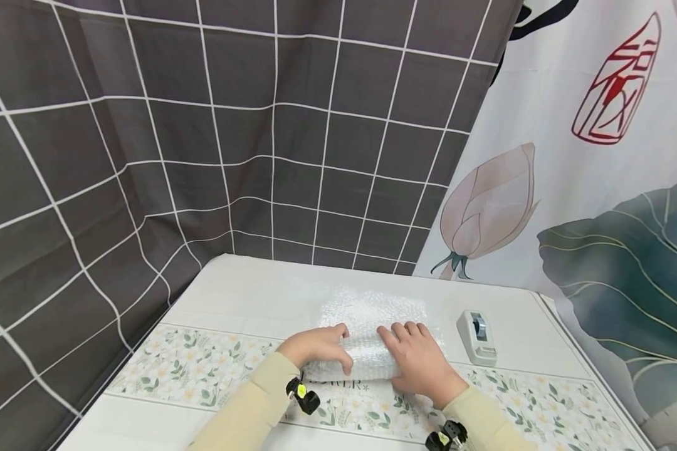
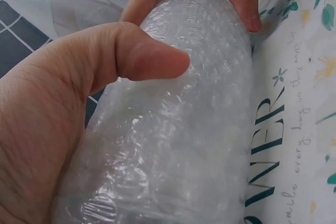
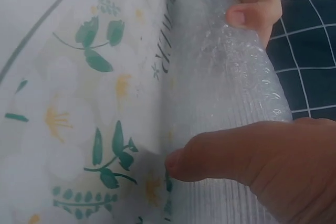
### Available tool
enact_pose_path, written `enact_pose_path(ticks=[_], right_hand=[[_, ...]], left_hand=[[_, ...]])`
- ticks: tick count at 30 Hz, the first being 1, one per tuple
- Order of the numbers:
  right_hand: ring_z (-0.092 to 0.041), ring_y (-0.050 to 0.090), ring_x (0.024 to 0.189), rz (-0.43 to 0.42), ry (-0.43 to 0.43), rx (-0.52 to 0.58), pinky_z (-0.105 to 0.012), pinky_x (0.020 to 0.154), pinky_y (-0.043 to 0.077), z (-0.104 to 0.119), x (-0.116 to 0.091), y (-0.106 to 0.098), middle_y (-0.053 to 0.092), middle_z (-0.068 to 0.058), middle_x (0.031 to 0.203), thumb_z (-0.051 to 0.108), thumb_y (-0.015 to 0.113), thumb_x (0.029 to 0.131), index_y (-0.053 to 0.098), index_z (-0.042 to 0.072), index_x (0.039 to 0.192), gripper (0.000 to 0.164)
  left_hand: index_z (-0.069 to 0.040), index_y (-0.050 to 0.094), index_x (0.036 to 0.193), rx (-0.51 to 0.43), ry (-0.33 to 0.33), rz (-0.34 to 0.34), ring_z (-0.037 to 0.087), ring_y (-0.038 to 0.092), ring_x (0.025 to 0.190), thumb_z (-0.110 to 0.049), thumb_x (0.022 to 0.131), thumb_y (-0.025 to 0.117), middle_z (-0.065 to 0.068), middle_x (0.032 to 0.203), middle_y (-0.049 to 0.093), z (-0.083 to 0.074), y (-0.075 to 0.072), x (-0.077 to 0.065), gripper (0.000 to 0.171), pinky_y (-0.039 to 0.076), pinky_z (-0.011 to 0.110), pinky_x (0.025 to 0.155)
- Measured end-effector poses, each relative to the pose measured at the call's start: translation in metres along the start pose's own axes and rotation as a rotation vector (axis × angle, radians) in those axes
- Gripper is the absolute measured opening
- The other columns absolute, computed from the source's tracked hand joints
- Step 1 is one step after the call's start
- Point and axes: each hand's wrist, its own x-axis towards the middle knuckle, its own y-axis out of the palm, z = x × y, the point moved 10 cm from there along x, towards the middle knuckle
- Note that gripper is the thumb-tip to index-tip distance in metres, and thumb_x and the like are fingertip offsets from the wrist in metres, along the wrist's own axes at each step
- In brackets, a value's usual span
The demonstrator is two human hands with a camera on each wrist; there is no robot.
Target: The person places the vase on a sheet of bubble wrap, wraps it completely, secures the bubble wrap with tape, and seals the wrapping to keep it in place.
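A bundle of clear bubble wrap (image 1: pixel 363 363) lies across the flowered band of the tablecloth, rolled into a thick rounded shape. What may be inside is hidden by the layers. My left hand (image 1: pixel 318 346) grips its left end, the thumb lying over the wrap (image 2: pixel 173 145) in the left wrist view. At the other end my right hand (image 1: pixel 420 362) arches over the bundle, fingers on the far side and thumb (image 3: pixel 194 158) on the near side. A flat, shiny stretch of the same wrap spreads over the table beyond both hands.
To the right of my right hand stands a white tape dispenser (image 1: pixel 477 338) with a blue core. The white tablecloth (image 1: pixel 248 288) carries a printed flower band. Dark checked cloth (image 1: pixel 316 125) hangs behind and left, a lotus-print curtain (image 1: pixel 541 250) on the right.
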Motion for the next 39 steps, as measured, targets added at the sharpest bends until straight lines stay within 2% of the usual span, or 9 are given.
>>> enact_pose_path(ticks=[7,14,18,21,26,29,31,35,39], right_hand=[[-0.030,0.057,0.083,0.101,0.026,0.047,-0.049,0.080,0.052,-0.005,0.007,0.004,0.061,-0.005,0.097,0.036,0.082,0.053,0.059,0.012,0.130,0.084],[-0.026,0.057,0.075,0.224,0.063,0.175,-0.043,0.066,0.052,-0.014,0.011,0.010,0.063,-0.002,0.091,0.042,0.085,0.045,0.061,0.013,0.122,0.086],[-0.022,0.063,0.075,0.319,0.096,0.269,-0.040,0.069,0.055,-0.019,0.012,0.016,0.066,0.002,0.087,0.044,0.087,0.046,0.061,0.014,0.118,0.082],[-0.019,0.065,0.077,0.391,0.116,0.336,-0.039,0.073,0.057,-0.020,0.011,0.021,0.068,0.004,0.086,0.044,0.086,0.047,0.062,0.012,0.118,0.081],[-0.023,0.067,0.093,0.525,0.211,0.467,-0.043,0.085,0.056,-0.026,0.007,0.032,0.072,-0.003,0.104,0.042,0.082,0.049,0.060,0.007,0.131,0.092],[-0.027,0.064,0.112,0.588,0.266,0.549,-0.047,0.097,0.051,-0.029,0.005,0.038,0.068,-0.007,0.123,0.040,0.079,0.050,0.056,0.004,0.140,0.099],[-0.028,0.061,0.118,0.608,0.271,0.588,-0.048,0.102,0.049,-0.029,0.004,0.041,0.066,-0.007,0.127,0.039,0.078,0.051,0.055,0.002,0.140,0.099],[-0.025,0.061,0.111,0.615,0.267,0.651,-0.048,0.100,0.049,-0.027,0.005,0.043,0.067,-0.004,0.120,0.037,0.077,0.051,0.058,0.004,0.136,0.093],[-0.026,0.063,0.110,0.611,0.273,0.640,-0.049,0.097,0.051,-0.028,0.004,0.042,0.068,-0.003,0.119,0.040,0.078,0.051,0.056,0.008,0.138,0.095]], left_hand=[[-0.005,0.049,0.145,0.054,-0.007,0.001,0.030,0.055,0.129,-0.048,0.067,0.078,0.010,0.140,0.060,0.003,-0.007,-0.008,0.094,0.046,0.050,0.106],[-0.011,0.057,0.138,0.243,-0.038,-0.070,0.031,0.060,0.121,-0.056,0.072,0.071,0.008,0.131,0.065,-0.004,-0.020,-0.013,0.082,0.050,0.051,0.099],[-0.010,0.058,0.139,0.388,0.039,-0.148,0.032,0.055,0.125,-0.051,0.076,0.070,0.011,0.134,0.062,-0.028,-0.021,-0.014,0.076,0.045,0.051,0.106],[-0.011,0.055,0.143,0.511,0.120,-0.194,0.028,0.054,0.124,-0.052,0.075,0.072,0.009,0.134,0.059,-0.047,-0.013,-0.017,0.081,0.043,0.048,0.107],[-0.013,0.055,0.140,0.643,0.230,-0.236,0.020,0.055,0.110,-0.054,0.067,0.079,0.003,0.122,0.060,-0.069,0.004,-0.020,0.088,0.048,0.039,0.098],[-0.015,0.057,0.134,0.686,0.271,-0.269,0.016,0.054,0.102,-0.050,0.063,0.082,0.000,0.114,0.059,-0.075,0.009,-0.021,0.083,0.049,0.036,0.091],[-0.016,0.058,0.129,0.706,0.286,-0.295,0.015,0.054,0.096,-0.047,0.061,0.083,-0.002,0.108,0.059,-0.076,0.010,-0.020,0.078,0.049,0.034,0.086],[-0.018,0.059,0.123,0.728,0.309,-0.326,0.015,0.056,0.090,-0.047,0.059,0.086,-0.003,0.102,0.060,-0.075,0.011,-0.017,0.075,0.050,0.032,0.081],[-0.018,0.060,0.120,0.743,0.324,-0.333,0.015,0.057,0.089,-0.049,0.058,0.087,-0.003,0.101,0.062,-0.073,0.012,-0.012,0.075,0.051,0.032,0.078]])
